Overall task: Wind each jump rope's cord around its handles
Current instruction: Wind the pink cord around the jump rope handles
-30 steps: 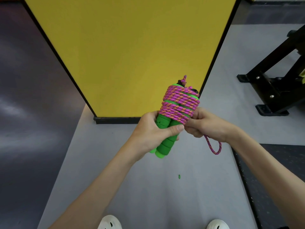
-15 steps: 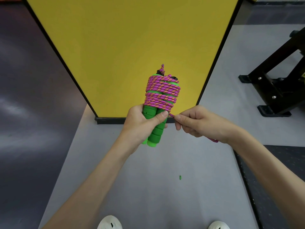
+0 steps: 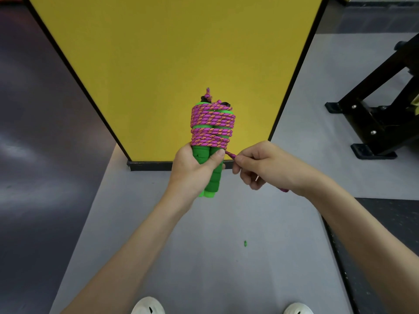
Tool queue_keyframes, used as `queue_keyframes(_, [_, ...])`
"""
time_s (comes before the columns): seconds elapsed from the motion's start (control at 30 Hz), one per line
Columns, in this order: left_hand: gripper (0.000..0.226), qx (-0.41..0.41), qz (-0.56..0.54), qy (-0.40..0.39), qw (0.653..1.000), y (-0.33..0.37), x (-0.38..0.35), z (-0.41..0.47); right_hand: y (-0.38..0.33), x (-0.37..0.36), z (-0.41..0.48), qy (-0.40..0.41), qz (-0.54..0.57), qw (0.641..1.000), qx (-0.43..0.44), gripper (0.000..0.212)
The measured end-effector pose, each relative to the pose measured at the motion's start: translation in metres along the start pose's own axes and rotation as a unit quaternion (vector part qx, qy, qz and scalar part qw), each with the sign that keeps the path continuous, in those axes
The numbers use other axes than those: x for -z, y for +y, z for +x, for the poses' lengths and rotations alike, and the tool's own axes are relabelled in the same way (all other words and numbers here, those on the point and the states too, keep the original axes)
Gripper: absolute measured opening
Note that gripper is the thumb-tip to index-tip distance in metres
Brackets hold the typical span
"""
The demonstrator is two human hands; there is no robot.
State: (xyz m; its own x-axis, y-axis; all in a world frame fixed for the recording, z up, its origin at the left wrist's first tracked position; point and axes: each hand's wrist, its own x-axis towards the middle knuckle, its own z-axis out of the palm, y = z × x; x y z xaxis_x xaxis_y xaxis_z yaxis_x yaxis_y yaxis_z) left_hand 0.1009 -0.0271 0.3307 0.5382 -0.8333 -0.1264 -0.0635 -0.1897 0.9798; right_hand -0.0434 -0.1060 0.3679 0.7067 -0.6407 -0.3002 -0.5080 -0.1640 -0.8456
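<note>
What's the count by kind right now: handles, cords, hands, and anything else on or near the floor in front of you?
green handles: 2
pink cord: 1
hands, left hand and right hand: 2
white shoes: 2
green scrap on the floor: 1
Total: 8

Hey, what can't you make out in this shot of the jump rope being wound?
Head view:
Remaining cord length: hidden inside the right hand.
Middle of the green handles: covered by the left hand.
Black frame: cut off by the right edge.
Shoes: cut off by the bottom edge.
</note>
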Motion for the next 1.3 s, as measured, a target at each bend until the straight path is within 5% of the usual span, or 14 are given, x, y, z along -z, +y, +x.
queue_keyframes(0.33, [0.026,0.013,-0.084,-0.031,0.996,0.004,0.002,-0.003,0.021,0.008,0.007,0.090,-0.085,0.992,0.021,0.018])
queue_keyframes(0.57, [0.016,0.006,-0.109,-0.010,0.994,0.005,0.013,0.001,0.027,0.026,0.000,0.001,0.009,0.999,-0.054,0.035])
queue_keyframes(0.73, [0.018,0.005,-0.110,-0.011,0.994,0.005,0.012,0.001,0.024,0.031,0.002,0.026,0.123,0.990,-0.068,0.033])
queue_keyframes(1.2, [0.010,-0.018,-0.097,-0.015,0.995,0.006,0.013,0.000,0.030,0.034,-0.001,0.047,0.061,0.997,0.003,0.006])
queue_keyframes(1.3, [0.009,-0.025,-0.094,-0.014,0.995,0.006,0.014,0.000,0.031,0.035,-0.002,-0.005,0.109,0.994,-0.012,0.010])
